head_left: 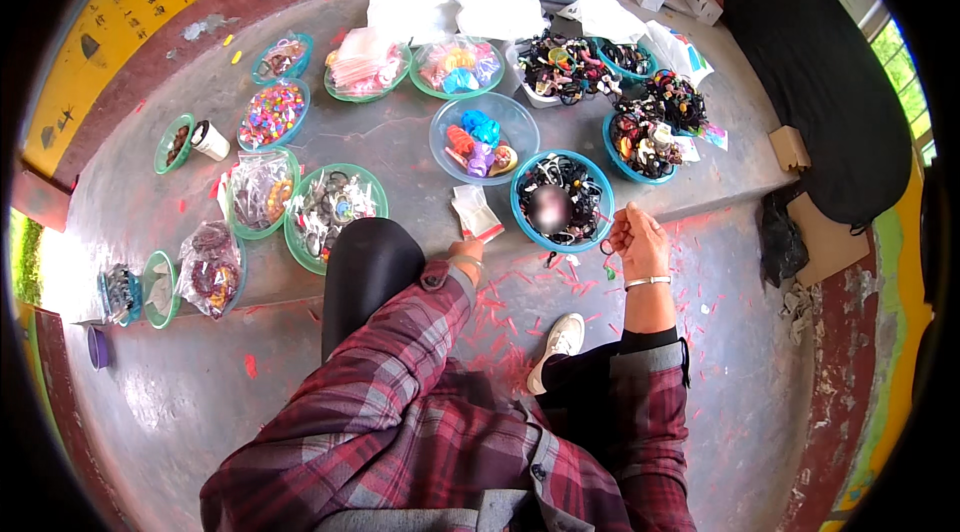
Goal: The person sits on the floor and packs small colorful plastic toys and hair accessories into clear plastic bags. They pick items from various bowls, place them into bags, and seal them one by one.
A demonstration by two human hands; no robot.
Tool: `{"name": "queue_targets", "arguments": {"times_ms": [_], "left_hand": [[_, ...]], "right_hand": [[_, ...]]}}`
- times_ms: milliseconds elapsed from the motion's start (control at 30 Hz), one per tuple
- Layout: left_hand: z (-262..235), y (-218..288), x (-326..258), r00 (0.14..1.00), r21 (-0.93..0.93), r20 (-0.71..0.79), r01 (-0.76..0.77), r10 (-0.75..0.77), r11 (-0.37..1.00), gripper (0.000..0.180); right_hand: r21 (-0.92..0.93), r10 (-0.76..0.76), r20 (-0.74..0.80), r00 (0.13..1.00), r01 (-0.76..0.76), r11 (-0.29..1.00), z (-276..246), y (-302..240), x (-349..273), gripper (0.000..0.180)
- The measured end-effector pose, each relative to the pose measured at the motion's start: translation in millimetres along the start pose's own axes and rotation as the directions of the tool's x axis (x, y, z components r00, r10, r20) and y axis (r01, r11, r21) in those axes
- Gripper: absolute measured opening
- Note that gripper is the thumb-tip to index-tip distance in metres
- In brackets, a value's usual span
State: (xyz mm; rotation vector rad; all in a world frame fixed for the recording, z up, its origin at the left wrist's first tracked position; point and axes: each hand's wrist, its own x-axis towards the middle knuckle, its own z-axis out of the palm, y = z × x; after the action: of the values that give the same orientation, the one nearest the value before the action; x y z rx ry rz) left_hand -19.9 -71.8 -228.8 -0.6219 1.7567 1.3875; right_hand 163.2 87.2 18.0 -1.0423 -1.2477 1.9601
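Little seems done: the bag [476, 213] looks flat just ahead of the left hand [466, 253], plenty of hair ties [576, 176] fill the bowl [516, 216] left of the curled right hand [643, 242], and neither hand's grip can be told.

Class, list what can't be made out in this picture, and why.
All in the head view:
Left hand: fingers hidden by the angle; its grip on the packet is unclear.
Black loop by the right hand: too small to tell if held.
Blue bowl: blurred patch hides some contents.
Coat: cut off by the lower edge.
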Motion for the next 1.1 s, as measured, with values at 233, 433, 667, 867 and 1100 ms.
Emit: {"name": "queue_targets", "arguments": {"times_ms": [233, 433, 667, 867, 1100], "left_hand": [[18, -6, 25, 0.943, 0.196, -0.206, -0.223, 0.262, 0.955, 0.026], [23, -13, 42, 0.931, 0.154, -0.272, -0.208, 0.243, 0.966, 0.027], [31, -15, 61, 0.995, -0.067, -0.094, -0.050, 0.043, 0.997, 0.010], [20, 16, 6, 0.979, -0.320, 0.178, -0.041, 0.103, 0.946, 0.009], [-2, 78, -172, 0.747, -0.349, 0.477, -0.324, 0.464, 0.880, 0.030]], "right_hand": [[0.000, -0.003, 0.040, 0.999, 0.003, 1.000, 0, -3, -2, 0.024], [-0.041, 0.005, 0.042, 0.999, -0.003, 0.999, 3, -4, -3, 0.023], [-0.064, 0.034, 0.048, 0.998, -0.031, 0.997, 9, -8, -8, 0.023], [-0.119, 0.080, 0.070, 0.994, -0.072, 0.990, 10, -2, -9, 0.022], [-0.230, 0.055, 0.092, 0.994, -0.032, 0.973, 17, 0, -16, 0.021]]}}
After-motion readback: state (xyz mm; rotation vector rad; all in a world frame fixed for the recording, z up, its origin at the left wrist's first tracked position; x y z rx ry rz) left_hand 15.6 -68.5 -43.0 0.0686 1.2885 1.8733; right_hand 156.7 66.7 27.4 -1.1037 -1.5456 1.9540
